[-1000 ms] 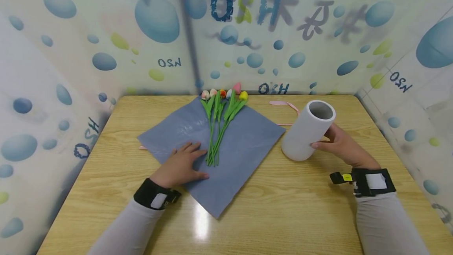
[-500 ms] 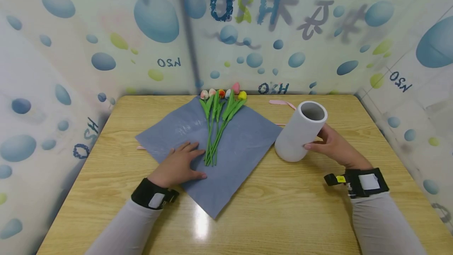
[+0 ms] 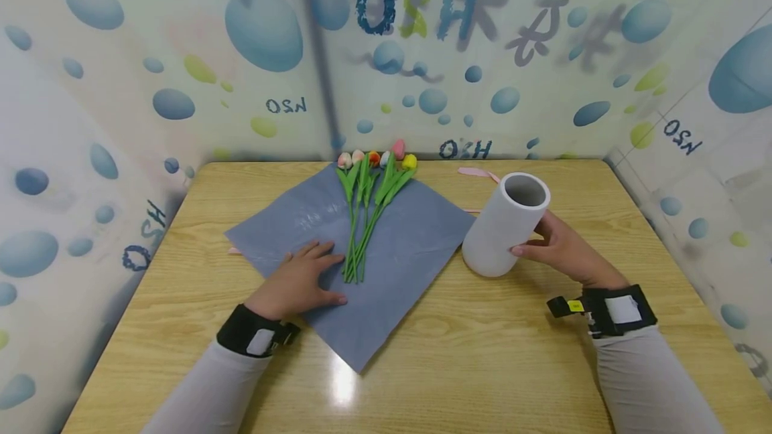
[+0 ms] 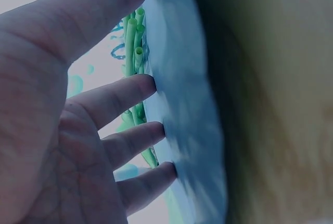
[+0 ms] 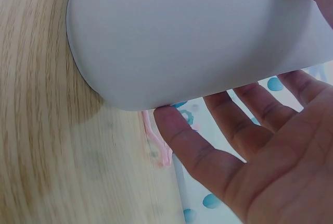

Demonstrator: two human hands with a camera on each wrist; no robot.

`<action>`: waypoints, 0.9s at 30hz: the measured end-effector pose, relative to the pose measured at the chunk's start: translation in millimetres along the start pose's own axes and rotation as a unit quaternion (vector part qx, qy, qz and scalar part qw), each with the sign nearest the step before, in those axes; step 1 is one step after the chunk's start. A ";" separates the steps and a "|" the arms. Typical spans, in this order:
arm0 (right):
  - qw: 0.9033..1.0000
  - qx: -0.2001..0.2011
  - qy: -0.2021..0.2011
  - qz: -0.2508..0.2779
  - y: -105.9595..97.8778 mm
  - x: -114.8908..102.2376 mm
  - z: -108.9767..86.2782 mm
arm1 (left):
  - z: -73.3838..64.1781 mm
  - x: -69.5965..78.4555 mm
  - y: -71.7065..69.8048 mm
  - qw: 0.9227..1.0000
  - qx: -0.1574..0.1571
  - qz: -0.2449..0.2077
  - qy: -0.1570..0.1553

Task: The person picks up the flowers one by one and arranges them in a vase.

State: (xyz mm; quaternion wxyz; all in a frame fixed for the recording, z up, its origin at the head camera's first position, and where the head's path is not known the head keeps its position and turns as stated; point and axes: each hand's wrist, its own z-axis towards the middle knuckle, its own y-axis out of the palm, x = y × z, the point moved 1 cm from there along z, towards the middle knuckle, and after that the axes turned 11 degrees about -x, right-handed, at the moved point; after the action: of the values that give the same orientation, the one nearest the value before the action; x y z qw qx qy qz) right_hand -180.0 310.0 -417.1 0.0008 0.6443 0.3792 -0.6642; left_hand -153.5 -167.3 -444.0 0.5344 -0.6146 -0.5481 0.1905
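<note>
In the head view my left hand [image 3: 298, 281] rests on a grey-blue sheet of wrapping paper [image 3: 416, 246], fingers spread beside the green stems. Several artificial tulips [image 3: 362, 220] lie on the sheet, pink, white, orange and yellow heads toward the wall. The left wrist view has the fingertips touching the paper [image 4: 187, 109], with the stem ends [image 4: 132, 36] behind them. My right hand [image 3: 561, 253] holds a white cylindrical vase [image 3: 503, 233], thumb in front and fingers behind it. Over the wooden table, the vase stands near the sheet's right corner, its opening facing up.
A pink ribbon [image 3: 476, 171] lies behind the vase, partly hidden by it. Another pink end [image 3: 234, 250] peeks out at the sheet's left corner. The wooden table [image 3: 458, 367] meets a patterned wall [image 3: 434, 72] at the back.
My right hand has moved the vase left, up to the sheet's right corner. My left hand keeps its place on the paper. The whole head view has shifted slightly.
</note>
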 end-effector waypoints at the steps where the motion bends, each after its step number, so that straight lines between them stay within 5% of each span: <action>1: 1.000 -0.001 0.000 0.000 0.4 -0.2 0.3 | -0.5 -0.8 0.1 1.000 0.000 -0.001 0.001; 27: 0.999 -0.036 -0.009 0.001 6.6 -6.5 2.5 | -3.0 -8.1 -3.8 1.000 0.004 0.002 0.007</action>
State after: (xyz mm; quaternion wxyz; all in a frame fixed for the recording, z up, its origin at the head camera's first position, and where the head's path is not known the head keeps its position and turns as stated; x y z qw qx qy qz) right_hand -177.8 300.9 -415.2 0.0281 0.6379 0.4025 -0.6559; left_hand -155.5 -176.3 -442.5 0.5403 -0.6149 -0.5425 0.1888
